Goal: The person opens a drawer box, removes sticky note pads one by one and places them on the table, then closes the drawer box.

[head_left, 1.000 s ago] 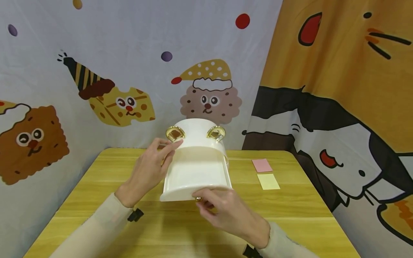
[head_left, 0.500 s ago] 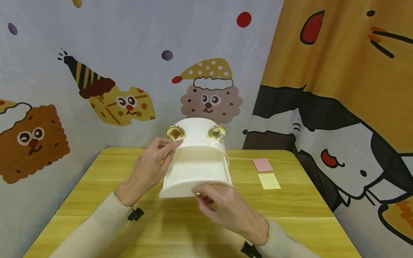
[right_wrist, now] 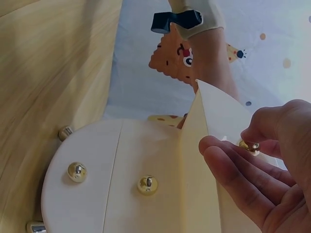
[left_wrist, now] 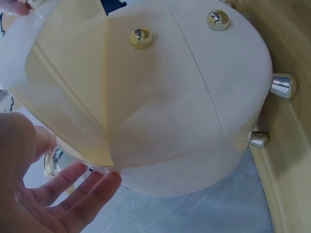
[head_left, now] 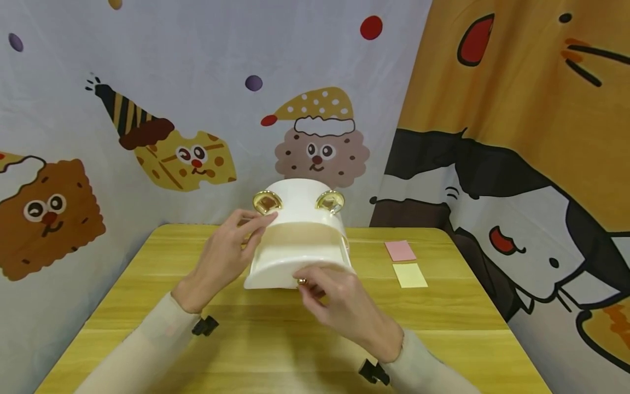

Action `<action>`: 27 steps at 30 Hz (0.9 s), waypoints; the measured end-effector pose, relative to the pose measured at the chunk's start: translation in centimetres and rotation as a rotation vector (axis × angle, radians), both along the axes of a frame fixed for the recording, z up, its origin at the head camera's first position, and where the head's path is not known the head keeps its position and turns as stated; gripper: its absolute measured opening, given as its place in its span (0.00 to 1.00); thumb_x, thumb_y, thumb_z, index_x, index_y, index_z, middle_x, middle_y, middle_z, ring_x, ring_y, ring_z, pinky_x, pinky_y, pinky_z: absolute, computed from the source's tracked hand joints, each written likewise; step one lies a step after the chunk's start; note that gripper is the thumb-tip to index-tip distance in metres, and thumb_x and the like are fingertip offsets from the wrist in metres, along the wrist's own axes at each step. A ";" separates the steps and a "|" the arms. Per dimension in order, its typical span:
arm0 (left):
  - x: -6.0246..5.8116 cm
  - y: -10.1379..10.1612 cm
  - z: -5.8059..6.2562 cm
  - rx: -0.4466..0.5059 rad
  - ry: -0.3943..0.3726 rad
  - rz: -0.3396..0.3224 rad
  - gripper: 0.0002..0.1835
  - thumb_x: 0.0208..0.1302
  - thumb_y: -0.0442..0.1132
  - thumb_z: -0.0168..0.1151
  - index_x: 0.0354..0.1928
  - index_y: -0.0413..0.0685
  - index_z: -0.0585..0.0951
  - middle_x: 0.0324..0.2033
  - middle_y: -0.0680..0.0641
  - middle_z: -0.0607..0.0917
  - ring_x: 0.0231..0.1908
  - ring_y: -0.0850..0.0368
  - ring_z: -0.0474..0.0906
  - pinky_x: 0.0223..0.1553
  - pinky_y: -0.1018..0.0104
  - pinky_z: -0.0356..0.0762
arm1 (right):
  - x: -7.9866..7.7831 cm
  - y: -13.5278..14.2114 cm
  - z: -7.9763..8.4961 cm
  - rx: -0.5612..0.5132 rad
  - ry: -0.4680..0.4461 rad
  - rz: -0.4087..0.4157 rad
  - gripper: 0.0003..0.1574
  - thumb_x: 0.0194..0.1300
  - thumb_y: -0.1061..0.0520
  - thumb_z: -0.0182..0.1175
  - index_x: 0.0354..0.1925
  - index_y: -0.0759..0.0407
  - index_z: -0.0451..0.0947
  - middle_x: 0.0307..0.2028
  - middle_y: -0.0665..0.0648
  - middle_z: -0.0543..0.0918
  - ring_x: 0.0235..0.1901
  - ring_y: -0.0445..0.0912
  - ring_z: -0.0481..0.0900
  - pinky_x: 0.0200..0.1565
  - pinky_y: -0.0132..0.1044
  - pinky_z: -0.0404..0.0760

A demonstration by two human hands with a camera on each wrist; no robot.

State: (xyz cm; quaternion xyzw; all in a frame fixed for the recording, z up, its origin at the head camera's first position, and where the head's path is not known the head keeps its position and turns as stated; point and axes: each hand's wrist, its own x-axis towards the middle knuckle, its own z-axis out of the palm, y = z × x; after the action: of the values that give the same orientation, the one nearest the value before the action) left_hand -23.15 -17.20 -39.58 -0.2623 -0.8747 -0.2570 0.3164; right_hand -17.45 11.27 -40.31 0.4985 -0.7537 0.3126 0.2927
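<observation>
While the gold knob [head_left: 302, 281] is pinched between the thumb and fingers of the right hand [head_left: 339, 293], the white drawer [head_left: 280, 273] is held partly out of its cabinet [head_left: 302, 200], which is stood on the wooden table [head_left: 275, 345] straight ahead. By judgement, any move of the drawer turns on one line: its travel is set along 12 to 6 o'clock, with the cabinet at 12 from the knob — and the knob at about 11 from the middle of the right hand, the nearer of the two. The left hand [head_left: 223, 254] is placed at 8 o'clock from the cabinet, its fingers extended and rested against the side, nothing grasped, just beside a gold ornament [head_left: 267, 202]. At 4 o'clock from the cabinet, a pink note [head_left: 400, 251] and a yellow note [head_left: 410, 275] are laid.
</observation>
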 end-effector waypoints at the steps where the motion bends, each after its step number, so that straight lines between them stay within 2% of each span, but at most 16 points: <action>1: 0.0 0.0 0.0 0.000 0.000 -0.001 0.24 0.85 0.33 0.70 0.76 0.59 0.88 0.59 0.40 0.88 0.30 0.60 0.75 0.26 0.69 0.75 | -0.1 -0.1 0.0 -0.005 -0.001 0.001 0.22 0.64 0.76 0.77 0.54 0.64 0.88 0.43 0.56 0.97 0.34 0.37 0.94 0.42 0.17 0.87; 8: -0.1 -0.3 0.0 0.019 0.000 -0.012 0.24 0.85 0.32 0.69 0.75 0.59 0.90 0.59 0.42 0.89 0.33 0.60 0.77 0.30 0.68 0.78 | -1.3 -0.6 -0.2 -0.025 -0.009 0.001 0.21 0.64 0.77 0.76 0.53 0.66 0.88 0.40 0.57 0.96 0.32 0.39 0.95 0.42 0.17 0.87; 17: 0.0 -0.3 0.1 0.039 -0.001 -0.027 0.22 0.86 0.32 0.69 0.73 0.58 0.91 0.59 0.42 0.90 0.39 0.56 0.84 0.38 0.59 0.93 | -2.4 -0.8 -0.4 -0.034 -0.093 -0.048 0.17 0.70 0.74 0.74 0.56 0.66 0.89 0.41 0.59 0.96 0.33 0.41 0.95 0.42 0.16 0.86; 27: 0.0 -0.4 0.1 0.045 -0.019 -0.030 0.20 0.87 0.34 0.68 0.73 0.58 0.91 0.60 0.42 0.90 0.44 0.54 0.88 0.40 0.57 0.95 | -3.4 -1.1 -0.5 -0.045 -0.136 -0.087 0.15 0.73 0.72 0.74 0.56 0.66 0.90 0.37 0.57 0.95 0.32 0.42 0.95 0.41 0.17 0.87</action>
State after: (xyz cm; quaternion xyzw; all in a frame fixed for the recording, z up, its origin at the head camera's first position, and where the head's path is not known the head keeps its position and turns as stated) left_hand -23.15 -17.59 -39.46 -0.2655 -0.8677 -0.2838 0.3100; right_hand -20.83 10.12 -40.81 0.4362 -0.7856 0.3495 0.2655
